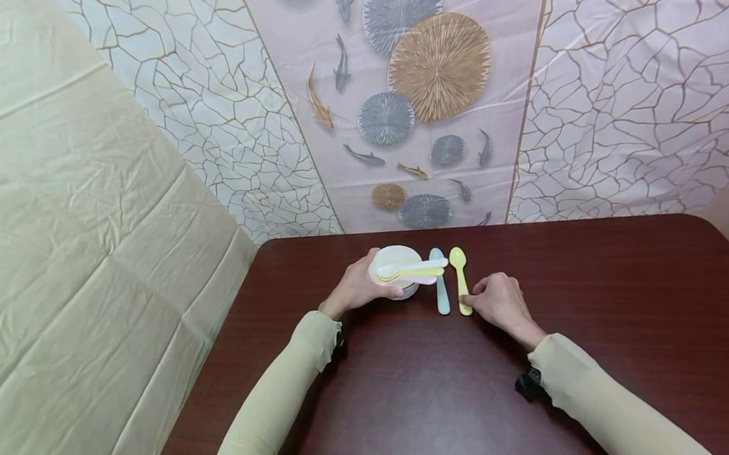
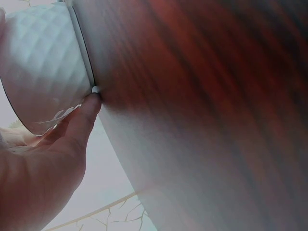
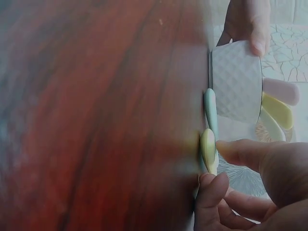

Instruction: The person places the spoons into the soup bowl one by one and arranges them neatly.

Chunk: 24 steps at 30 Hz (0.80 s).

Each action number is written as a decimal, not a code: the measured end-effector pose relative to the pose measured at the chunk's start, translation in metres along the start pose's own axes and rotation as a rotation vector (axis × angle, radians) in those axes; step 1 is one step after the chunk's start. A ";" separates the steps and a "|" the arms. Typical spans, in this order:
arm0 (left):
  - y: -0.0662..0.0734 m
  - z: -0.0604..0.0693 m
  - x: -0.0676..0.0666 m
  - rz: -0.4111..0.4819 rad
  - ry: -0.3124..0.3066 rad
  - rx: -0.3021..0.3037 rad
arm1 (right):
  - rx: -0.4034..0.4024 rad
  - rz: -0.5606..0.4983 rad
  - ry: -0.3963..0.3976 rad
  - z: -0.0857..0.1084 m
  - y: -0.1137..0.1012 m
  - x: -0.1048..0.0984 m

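My left hand (image 1: 361, 283) grips a white bowl (image 2: 45, 67) with a diamond-textured wall, thumb toward its near side. White, yellow and pale pink spoons lie in the bowl; their handles (image 3: 281, 91) stick out over the rim to the right. Just right of the bowl, a light blue spoon (image 1: 442, 296) lies on the table. Beside it is a yellow spoon (image 1: 460, 275), its scoop pointing to the back. My right hand (image 1: 499, 302) pinches the near end of that yellow spoon's handle between thumb and finger. The spoon appears to lie on the tabletop.
The dark red-brown wooden table (image 1: 429, 398) has its back edge close behind the bowl and spoons. A patterned cloth wall (image 1: 317, 176) rises behind it, and a pale fabric wall (image 1: 117, 275) stands along the left side.
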<state>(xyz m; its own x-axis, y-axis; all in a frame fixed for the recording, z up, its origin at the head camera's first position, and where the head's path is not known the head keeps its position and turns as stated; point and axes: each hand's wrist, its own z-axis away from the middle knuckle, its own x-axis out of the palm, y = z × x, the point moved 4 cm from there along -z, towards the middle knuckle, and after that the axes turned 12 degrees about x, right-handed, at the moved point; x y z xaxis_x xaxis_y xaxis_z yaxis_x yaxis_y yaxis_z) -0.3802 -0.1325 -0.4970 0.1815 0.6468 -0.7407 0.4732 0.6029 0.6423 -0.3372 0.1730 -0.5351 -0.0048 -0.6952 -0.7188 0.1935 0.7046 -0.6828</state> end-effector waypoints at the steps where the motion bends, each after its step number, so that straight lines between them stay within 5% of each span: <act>1: 0.000 0.000 0.000 0.002 0.000 0.001 | 0.012 0.002 -0.004 0.001 -0.001 0.000; 10: 0.002 0.000 -0.001 -0.013 -0.001 0.005 | 0.024 -0.006 -0.026 0.026 -0.025 -0.014; 24: 0.001 0.000 0.000 -0.019 -0.005 0.001 | 0.009 0.008 -0.018 0.028 -0.028 -0.013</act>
<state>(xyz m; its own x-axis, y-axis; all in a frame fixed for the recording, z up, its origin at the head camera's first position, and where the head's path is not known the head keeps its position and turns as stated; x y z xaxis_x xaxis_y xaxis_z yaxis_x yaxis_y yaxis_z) -0.3796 -0.1322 -0.4965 0.1770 0.6327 -0.7539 0.4774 0.6146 0.6279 -0.3152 0.1584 -0.5031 0.0145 -0.6922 -0.7215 0.2024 0.7087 -0.6759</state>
